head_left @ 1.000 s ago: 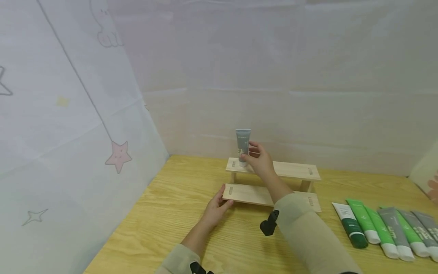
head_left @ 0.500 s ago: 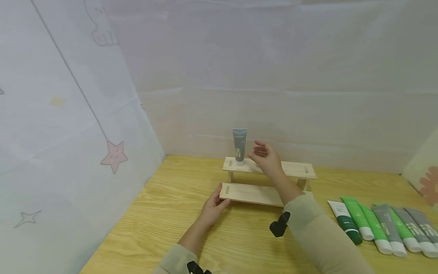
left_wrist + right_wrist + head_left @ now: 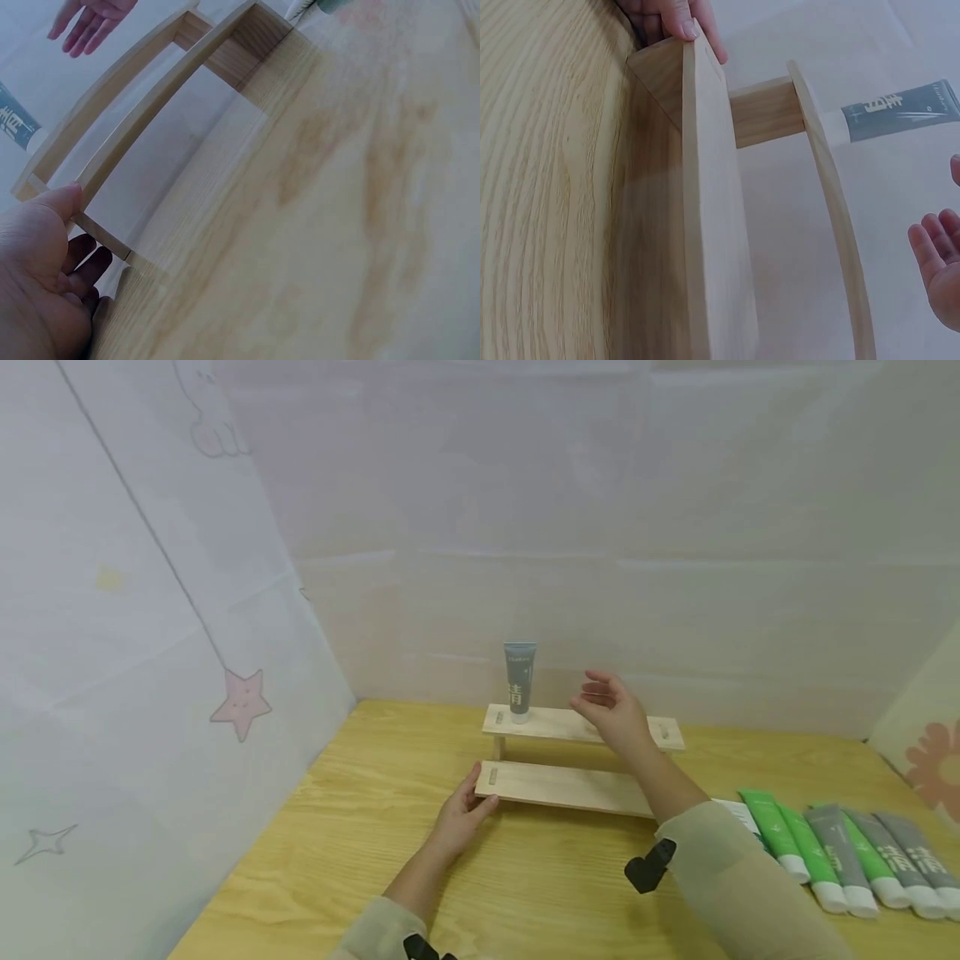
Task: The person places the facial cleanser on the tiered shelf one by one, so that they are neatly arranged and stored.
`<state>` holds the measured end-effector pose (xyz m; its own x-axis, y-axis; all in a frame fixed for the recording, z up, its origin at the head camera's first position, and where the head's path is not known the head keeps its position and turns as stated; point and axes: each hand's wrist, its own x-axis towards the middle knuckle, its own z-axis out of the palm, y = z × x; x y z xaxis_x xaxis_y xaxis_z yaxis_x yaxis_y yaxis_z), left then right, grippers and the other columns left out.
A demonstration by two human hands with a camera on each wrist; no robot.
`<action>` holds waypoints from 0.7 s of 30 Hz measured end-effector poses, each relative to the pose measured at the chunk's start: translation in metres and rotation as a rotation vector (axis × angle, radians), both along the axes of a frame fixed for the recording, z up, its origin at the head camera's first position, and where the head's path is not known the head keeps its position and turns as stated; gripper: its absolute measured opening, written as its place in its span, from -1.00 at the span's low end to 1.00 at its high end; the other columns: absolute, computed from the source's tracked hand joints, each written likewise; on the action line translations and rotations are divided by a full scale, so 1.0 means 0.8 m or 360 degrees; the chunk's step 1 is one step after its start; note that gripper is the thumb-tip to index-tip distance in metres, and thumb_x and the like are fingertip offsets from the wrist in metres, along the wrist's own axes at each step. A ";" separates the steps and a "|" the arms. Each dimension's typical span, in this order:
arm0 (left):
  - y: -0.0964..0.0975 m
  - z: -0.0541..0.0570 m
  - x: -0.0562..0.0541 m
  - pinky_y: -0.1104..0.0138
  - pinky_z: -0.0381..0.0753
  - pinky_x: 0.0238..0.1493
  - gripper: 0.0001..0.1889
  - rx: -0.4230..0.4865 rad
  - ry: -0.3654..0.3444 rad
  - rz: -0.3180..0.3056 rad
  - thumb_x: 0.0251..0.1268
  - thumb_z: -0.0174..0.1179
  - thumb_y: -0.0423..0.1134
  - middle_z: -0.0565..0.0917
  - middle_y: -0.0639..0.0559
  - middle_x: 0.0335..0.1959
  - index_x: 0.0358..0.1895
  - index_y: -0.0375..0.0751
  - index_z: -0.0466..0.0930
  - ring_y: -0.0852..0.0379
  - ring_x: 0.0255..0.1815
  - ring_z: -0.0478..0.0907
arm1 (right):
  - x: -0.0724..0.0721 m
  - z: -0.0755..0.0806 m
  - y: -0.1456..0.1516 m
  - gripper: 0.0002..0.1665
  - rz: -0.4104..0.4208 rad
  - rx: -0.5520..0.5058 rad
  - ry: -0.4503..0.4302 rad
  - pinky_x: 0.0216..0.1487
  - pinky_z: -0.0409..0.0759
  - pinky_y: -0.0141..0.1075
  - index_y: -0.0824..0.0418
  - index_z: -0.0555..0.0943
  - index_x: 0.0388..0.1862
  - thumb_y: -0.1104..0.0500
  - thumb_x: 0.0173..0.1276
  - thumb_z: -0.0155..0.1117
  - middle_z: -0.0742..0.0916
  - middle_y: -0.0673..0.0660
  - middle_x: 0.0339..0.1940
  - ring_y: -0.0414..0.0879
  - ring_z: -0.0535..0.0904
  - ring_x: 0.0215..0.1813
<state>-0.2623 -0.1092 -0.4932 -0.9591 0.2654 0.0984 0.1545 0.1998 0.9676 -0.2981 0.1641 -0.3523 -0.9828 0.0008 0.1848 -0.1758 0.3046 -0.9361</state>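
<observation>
A grey squeeze tube (image 3: pixel 520 685) stands upright on its white cap at the left end of the upper board (image 3: pixel 558 724) of a two-step wooden rack. My left hand (image 3: pixel 459 820) grips the left end of the lower board (image 3: pixel 562 787). In the left wrist view its thumb (image 3: pixel 64 199) lies at the board's edge, with the other fingers curled at the end. My right hand (image 3: pixel 617 708) hovers above the upper board, right of the tube and apart from it. Its fingers are relaxed and hold nothing, as the right wrist view also shows.
To the right, several green tubes (image 3: pixel 813 860) and grey tubes (image 3: pixel 843 856) lie side by side on the wooden table (image 3: pixel 315 877). A white tube (image 3: pixel 738 814) there is partly hidden by my right sleeve. Pale cloth (image 3: pixel 480 527) hangs behind and at the left.
My right hand has let go of the grey squeeze tube and moved away to the right. The tube stays standing on the upper board. My left hand keeps its grip on the rack.
</observation>
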 end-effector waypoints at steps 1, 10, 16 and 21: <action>0.000 0.000 0.000 -0.03 0.43 0.36 -0.21 0.0001 0.0001 0.0008 0.46 0.13 -0.13 0.20 -0.36 0.50 0.58 -0.20 -0.11 -0.28 0.40 0.35 | 0.002 0.001 0.003 -0.28 -0.0004 0.0011 0.0010 0.30 0.54 -0.04 0.07 0.32 0.45 0.00 0.37 0.33 0.54 0.19 0.31 0.09 0.48 0.33; -0.001 -0.003 -0.001 0.00 0.41 0.37 -0.20 0.0019 0.0010 -0.0002 0.46 0.12 -0.14 0.21 -0.33 0.50 0.58 -0.21 -0.14 -0.25 0.41 0.35 | 0.019 0.003 0.035 -0.25 -0.0034 0.0078 0.0067 0.09 0.54 -0.51 0.09 0.30 0.46 -0.07 0.38 0.30 0.55 0.18 0.29 0.01 0.51 0.28; -0.001 -0.003 0.000 0.00 0.41 0.37 -0.21 0.0042 0.0004 -0.0016 0.47 0.11 -0.17 0.21 -0.33 0.50 0.58 -0.22 -0.15 -0.24 0.41 0.36 | 0.030 0.000 0.053 -0.26 -0.0061 0.0118 0.0151 -0.04 0.49 -0.68 0.13 0.31 0.46 -0.05 0.39 0.29 0.56 0.21 0.27 -0.39 0.53 0.05; 0.001 -0.004 -0.001 0.01 0.42 0.37 -0.21 0.0035 0.0017 -0.0005 0.47 0.11 -0.17 0.20 -0.34 0.50 0.58 -0.22 -0.14 -0.25 0.41 0.35 | 0.038 -0.003 0.074 -0.26 -0.0082 0.0184 0.0216 -0.06 0.49 -0.70 0.17 0.31 0.45 -0.05 0.40 0.28 0.56 0.24 0.27 -0.56 0.48 -0.04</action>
